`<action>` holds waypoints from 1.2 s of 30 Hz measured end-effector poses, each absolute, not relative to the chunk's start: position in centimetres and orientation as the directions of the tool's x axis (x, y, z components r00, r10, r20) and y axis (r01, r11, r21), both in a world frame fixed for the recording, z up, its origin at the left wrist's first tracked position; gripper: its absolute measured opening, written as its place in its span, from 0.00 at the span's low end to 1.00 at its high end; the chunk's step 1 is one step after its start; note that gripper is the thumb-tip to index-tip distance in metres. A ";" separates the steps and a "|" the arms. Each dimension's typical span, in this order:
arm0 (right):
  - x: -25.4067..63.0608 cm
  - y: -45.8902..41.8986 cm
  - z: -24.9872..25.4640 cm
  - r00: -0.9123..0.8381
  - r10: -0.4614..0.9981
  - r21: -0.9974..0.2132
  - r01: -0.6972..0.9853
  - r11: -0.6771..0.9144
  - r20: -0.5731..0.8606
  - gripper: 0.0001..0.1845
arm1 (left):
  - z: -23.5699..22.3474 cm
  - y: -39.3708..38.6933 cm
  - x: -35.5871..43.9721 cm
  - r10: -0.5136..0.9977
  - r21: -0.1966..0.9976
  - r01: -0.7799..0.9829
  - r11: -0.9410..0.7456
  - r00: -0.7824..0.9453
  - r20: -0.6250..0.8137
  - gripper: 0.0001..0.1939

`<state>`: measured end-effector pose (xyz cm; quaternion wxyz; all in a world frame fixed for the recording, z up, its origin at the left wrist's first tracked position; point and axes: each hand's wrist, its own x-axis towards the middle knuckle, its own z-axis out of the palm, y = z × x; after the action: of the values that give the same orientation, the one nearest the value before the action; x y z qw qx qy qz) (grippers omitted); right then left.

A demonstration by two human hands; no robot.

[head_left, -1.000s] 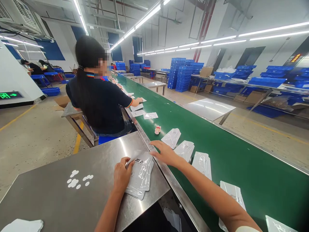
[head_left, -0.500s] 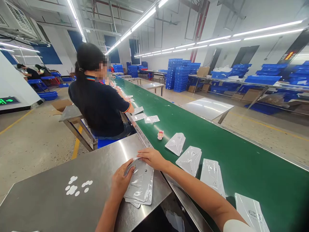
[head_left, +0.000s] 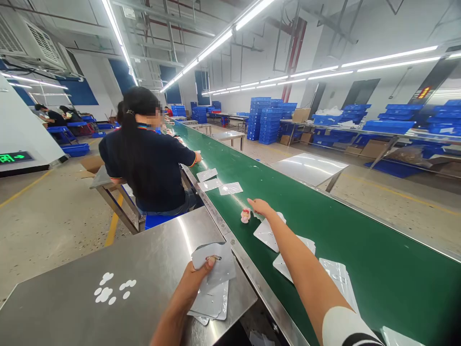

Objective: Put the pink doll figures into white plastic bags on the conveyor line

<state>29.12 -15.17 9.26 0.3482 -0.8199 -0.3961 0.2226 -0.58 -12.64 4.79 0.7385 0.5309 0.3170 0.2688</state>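
Shining under the lamps, a thin grey-white plastic pouch [head_left: 225, 270] with rounded corners bends slightly in the lower middle of the frame. Below it, a loose pile of similar glossy pouches [head_left: 214, 302] lies on the smooth brushed-metal table [head_left: 144, 262]. The pouch is in the person's left hand [head_left: 200, 274], which is clamped on its left side, with the thumb pressed flat on the face. At the centre, a small pink rounded figurine [head_left: 245, 216] sits on the matte green conveyor belt [head_left: 324, 211]. The right hand [head_left: 260, 208] is just beside it, at its upper right, with the index finger stretched toward the left; how far the other fingers are open, one cannot tell.
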 end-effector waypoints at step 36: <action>22.2 -24.7 9.9 0.299 0.925 -0.375 0.906 -0.197 0.235 0.22 | 5.4 -15.9 2.2 0.618 0.984 -0.055 -0.167 0.772 0.148 0.32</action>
<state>22.20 -24.70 9.93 0.2264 -0.7735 -0.5916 0.0213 2.18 -15.93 5.41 0.6143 0.7131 0.1974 0.2741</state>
